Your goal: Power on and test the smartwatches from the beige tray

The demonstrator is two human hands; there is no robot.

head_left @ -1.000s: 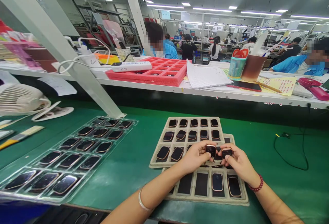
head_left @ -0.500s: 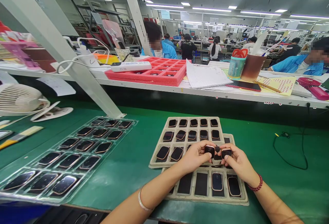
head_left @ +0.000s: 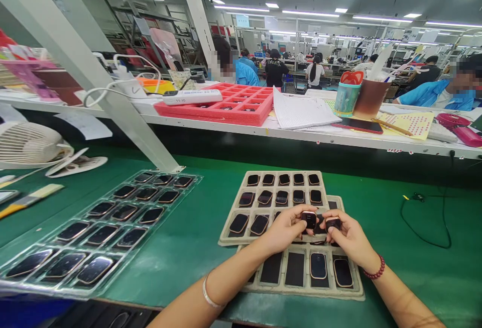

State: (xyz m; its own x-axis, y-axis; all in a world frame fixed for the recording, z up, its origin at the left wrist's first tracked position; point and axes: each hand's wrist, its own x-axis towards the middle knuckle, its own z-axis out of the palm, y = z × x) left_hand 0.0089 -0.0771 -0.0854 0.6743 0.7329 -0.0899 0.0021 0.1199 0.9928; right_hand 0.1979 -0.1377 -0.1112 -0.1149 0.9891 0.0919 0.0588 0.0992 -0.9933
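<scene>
My left hand point(head_left: 289, 228) grips a smartwatch body point(head_left: 309, 219), its dark screen facing up and a few light marks showing on it. In my right hand point(head_left: 347, 236) is a second smartwatch body point(head_left: 333, 223), pinched between thumb and fingers. Both are held close together over two stacked beige pulp trays. The upper tray point(head_left: 226, 240) carries rows of similar watch bodies; my hands hide part of its front row. Under it, the lower tray point(head_left: 301, 294) sticks out toward me and to the right, with a watch body point(head_left: 318, 265) lying in one pocket.
A clear plastic tray point(head_left: 124, 257) of watch bodies lies on the green mat at left. A white fan point(head_left: 30, 144) and a brush point(head_left: 32, 200) are further left. A slanted post point(head_left: 124, 112) meets the bench. The shelf holds a red foam tray point(head_left: 259, 117). Co-workers sit beyond.
The watch body in my left hand has turned slightly, its screen now facing me more. The one in my right hand has shifted a little. The trays have not moved.
</scene>
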